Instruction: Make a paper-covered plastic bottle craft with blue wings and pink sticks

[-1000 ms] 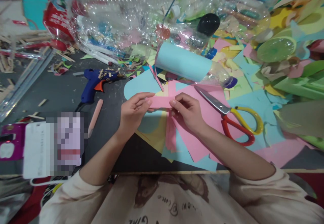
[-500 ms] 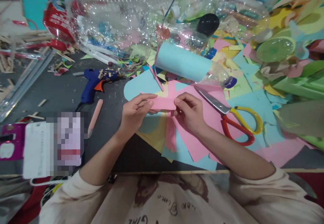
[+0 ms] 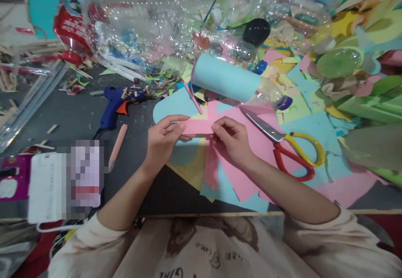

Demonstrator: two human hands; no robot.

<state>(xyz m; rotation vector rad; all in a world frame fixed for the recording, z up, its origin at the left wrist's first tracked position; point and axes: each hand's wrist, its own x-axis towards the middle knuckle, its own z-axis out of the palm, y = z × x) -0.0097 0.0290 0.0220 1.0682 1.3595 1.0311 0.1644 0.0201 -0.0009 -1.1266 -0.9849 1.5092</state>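
Note:
A small pink paper strip is stretched level between my two hands. My left hand pinches its left end between thumb and fingers. At the strip's right end, my right hand grips it with thumb and forefinger. Beneath the hands lie pink sheets over blue and yellow paper. Scissors with one red and one yellow handle rest open just right of my right hand. Beyond the hands, a bottle wrapped in light blue paper lies on its side, its purple cap to the right.
On the left are a blue glue gun, a pink stick and a white power bank-like object. Clear plastic bottles crowd the back. Coloured paper scraps are heaped at the right.
Both hands have shifted slightly left with the pink strip. More of the strip shows between the fingers. The view has moved a little.

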